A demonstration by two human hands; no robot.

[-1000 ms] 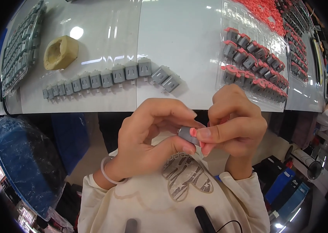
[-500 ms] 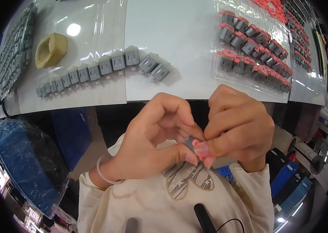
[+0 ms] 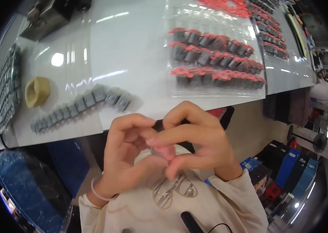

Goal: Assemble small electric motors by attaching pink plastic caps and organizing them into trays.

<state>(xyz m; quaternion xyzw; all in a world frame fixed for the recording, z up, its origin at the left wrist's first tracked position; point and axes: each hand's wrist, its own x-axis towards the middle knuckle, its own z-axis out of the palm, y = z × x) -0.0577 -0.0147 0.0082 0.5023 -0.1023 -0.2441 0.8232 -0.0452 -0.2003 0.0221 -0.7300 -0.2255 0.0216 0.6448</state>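
My left hand (image 3: 127, 153) and my right hand (image 3: 197, 141) meet in front of my body, below the table edge. Between their fingertips is a small grey motor, blurred and mostly covered by fingers, with a pink plastic piece (image 3: 167, 151) at its end. The left fingers and thumb close round the motor. My right thumb and index finger pinch at the pink piece. Beyond the hands, a slanting row of small grey motors (image 3: 80, 105) stands on the table. Farther right, a clear plastic tray (image 3: 179, 93) carries rows of grey motors topped with pink pieces.
At the left lie a yellow tape roll (image 3: 44, 93) and a wrapped tray of grey motors (image 3: 9, 87). A metal block-like fixture (image 3: 49, 21) stands at the back left. Loose pink pieces (image 3: 230, 7) are heaped behind the clear tray. A plastic-covered blue seat (image 3: 28, 186) is at lower left.
The view has turned, so the table's things sit farther left and the metal fixture has come into view. My hands appear farther left, and my right fingers have shifted around the pink piece.
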